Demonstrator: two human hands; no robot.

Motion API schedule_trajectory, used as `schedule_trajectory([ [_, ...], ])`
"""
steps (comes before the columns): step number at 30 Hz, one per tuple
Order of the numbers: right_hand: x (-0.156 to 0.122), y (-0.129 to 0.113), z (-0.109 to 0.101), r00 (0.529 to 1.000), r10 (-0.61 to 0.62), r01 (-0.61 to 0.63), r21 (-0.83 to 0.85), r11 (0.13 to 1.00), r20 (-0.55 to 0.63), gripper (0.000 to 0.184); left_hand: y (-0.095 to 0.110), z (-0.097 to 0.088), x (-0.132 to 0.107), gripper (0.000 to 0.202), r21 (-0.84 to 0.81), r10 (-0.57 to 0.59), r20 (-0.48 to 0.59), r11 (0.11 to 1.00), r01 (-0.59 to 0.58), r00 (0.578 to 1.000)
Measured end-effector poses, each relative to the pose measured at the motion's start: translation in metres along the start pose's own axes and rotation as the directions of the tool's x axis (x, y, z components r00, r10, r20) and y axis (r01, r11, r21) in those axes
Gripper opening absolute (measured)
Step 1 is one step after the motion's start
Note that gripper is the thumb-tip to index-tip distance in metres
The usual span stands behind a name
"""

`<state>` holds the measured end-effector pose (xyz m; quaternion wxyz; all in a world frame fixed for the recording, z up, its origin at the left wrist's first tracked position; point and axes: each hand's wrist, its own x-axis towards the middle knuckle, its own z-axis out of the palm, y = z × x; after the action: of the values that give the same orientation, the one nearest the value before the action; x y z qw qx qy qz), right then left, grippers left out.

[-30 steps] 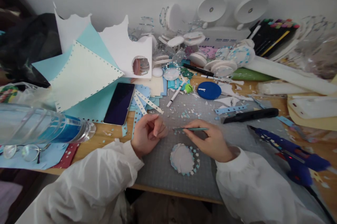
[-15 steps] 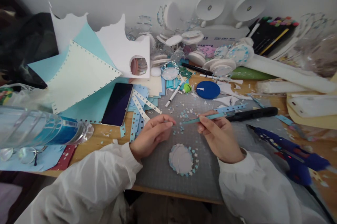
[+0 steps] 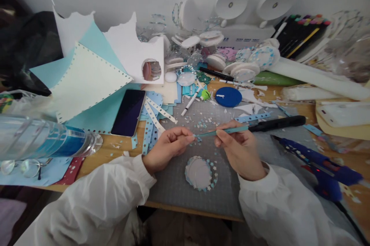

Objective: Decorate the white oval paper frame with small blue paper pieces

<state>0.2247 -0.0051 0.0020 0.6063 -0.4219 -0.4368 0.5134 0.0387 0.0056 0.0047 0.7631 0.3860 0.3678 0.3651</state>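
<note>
My right hand [image 3: 238, 149] pinches thin teal tweezers [image 3: 221, 132], their tip pointing left. The fingertips of my left hand [image 3: 167, 147] meet at that tip; whether they hold a tiny paper piece I cannot tell. Both hands hover over a grey cutting mat [image 3: 179, 184]. Just below them lies a round white disc [image 3: 200, 173] edged with small blue and white paper flowers. Loose paper bits [image 3: 202, 122] are scattered on the mat beyond the hands.
A black phone [image 3: 128, 112], punched blue strips [image 3: 154, 117], paper sheets [image 3: 86, 80] and a lying plastic bottle [image 3: 43, 138] are left. A black knife [image 3: 276, 123] and blue glue gun [image 3: 318, 161] lie right. A blue disc [image 3: 228, 97], white pen [image 3: 189, 104] and foam discs [image 3: 245, 69] sit behind.
My right hand rose and turned the tweezers to point left and slightly down. My left hand opened from a curl, reached right and brought its fingertips to the tweezers' tip.
</note>
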Motion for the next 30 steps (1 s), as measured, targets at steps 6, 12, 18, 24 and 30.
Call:
schedule_trajectory([
  [6,-0.0003,0.0002,-0.0001,1.0,-0.021,0.021,-0.004,1.0,0.017,0.011,-0.0006,-0.0014,0.0,0.021,-0.026,0.025,-0.023,0.999,-0.026,0.999],
  [12,-0.0027,0.0013,-0.0012,1.0,0.003,-0.003,0.013,1.0,0.015,0.01,-0.0037,-0.0049,-0.0012,0.022,0.05,0.048,-0.064,0.998,-0.045,0.997],
  [18,-0.0024,-0.0013,-0.0005,0.997,0.067,-0.07,0.085,0.994,0.029,0.007,-0.0061,-0.0071,-0.0019,0.022,0.225,0.105,-0.08,0.971,-0.085,0.991],
  [24,-0.0003,-0.0048,0.0016,0.972,0.232,-0.234,0.185,0.954,0.03,0.013,-0.0048,-0.0065,-0.0023,0.023,0.232,0.109,-0.066,0.968,-0.091,0.992],
  [30,-0.0005,-0.0039,-0.0017,0.942,0.335,-0.332,0.265,0.905,0.033,0.017,-0.0045,-0.009,-0.002,0.023,0.178,0.121,-0.028,0.977,-0.114,0.992],
])
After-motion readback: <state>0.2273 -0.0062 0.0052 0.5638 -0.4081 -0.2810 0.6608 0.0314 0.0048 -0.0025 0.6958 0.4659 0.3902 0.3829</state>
